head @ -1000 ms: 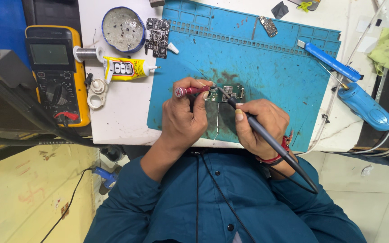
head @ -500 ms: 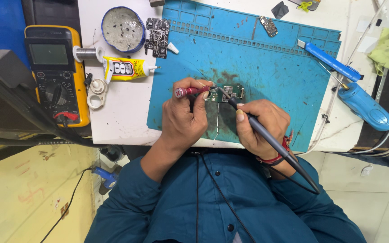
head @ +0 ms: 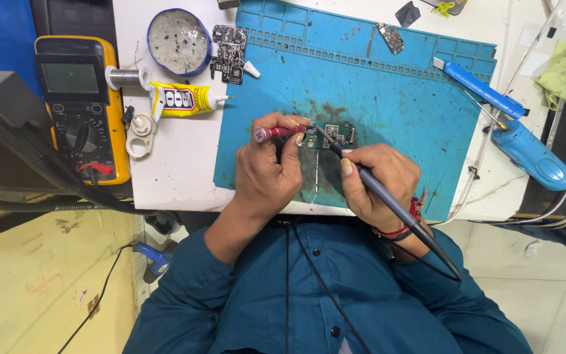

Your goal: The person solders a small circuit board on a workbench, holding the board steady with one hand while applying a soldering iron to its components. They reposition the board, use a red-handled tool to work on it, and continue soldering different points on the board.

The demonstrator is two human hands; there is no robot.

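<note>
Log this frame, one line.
left hand: red probe | right hand: black probe | tips: small circuit board | blue mat

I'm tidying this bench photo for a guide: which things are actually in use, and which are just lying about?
In use:
left hand holding a red probe
right hand holding a black probe
small circuit board under both tips
blue mat

Lying about:
yellow multimeter
glue tube
round tin
black circuit board
blue tool

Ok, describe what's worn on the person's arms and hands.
Both hands, left hand and right hand, are bare, without gloves. Teal long sleeves are pushed up the forearms. The right wrist wears a red thread band. No rings or watch show.
</note>
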